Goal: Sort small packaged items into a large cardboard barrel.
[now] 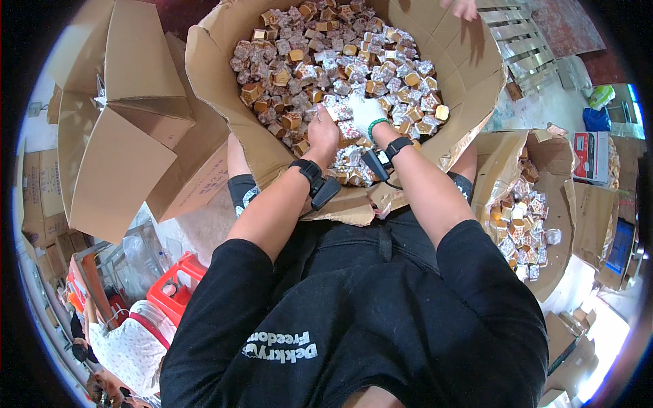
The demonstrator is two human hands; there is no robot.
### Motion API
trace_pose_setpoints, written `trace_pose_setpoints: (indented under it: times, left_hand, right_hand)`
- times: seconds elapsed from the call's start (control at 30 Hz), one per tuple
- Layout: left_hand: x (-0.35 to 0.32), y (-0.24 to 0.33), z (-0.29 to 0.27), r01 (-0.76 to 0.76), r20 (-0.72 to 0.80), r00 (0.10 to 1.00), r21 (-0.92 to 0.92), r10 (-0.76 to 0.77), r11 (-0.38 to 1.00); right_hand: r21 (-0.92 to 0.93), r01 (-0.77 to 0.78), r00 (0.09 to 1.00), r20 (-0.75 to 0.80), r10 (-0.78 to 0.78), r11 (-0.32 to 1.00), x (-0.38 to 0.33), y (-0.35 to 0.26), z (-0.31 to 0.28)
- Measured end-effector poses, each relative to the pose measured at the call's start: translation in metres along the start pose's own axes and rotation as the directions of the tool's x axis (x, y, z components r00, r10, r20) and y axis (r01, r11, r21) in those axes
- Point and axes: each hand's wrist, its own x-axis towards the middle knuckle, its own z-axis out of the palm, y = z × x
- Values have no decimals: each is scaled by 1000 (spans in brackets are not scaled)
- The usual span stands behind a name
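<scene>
A large open cardboard box stands between my legs, holding a heap of small house-shaped pieces in gold and silver-patterned foil. My left hand is bare and low in the heap, its fingers curled against a silver foil-wrapped piece between my hands. Close beside it, my right hand wears a white glove and reaches into the pieces. Its fingertips blend with the shiny foil, so their grip is hidden. Black devices are strapped on both wrists, and a green bracelet circles the right one.
Another person's hand is at the box's far right rim. To the right stands a smaller carton of foil-wrapped pieces; to the left, an open carton. A red plastic chair and people are at lower left. A slatted pallet lies far right.
</scene>
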Motion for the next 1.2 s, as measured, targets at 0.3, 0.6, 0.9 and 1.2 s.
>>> trace_pose_setpoints:
  times: [0.3, 0.6, 0.9, 1.2]
  left_hand:
    - [14, 6, 7, 504, 539, 834, -657, -118, 560]
    - [67, -14, -27, 449, 582, 802, -735, 134, 508]
    - [46, 6, -27, 446, 639, 759, -652, 127, 613]
    - [43, 14, -34, 406, 633, 765, -622, 123, 670]
  right_hand:
    - [862, -348, 920, 237, 313, 369, 9, 5, -1]
    - [454, 215, 976, -88, -197, 865, -33, -31, -42]
    - [-60, 721, 666, -213, -715, 690, -66, -67, -46]
    - [-140, 779, 578, -216, -787, 611, -72, -75, -54]
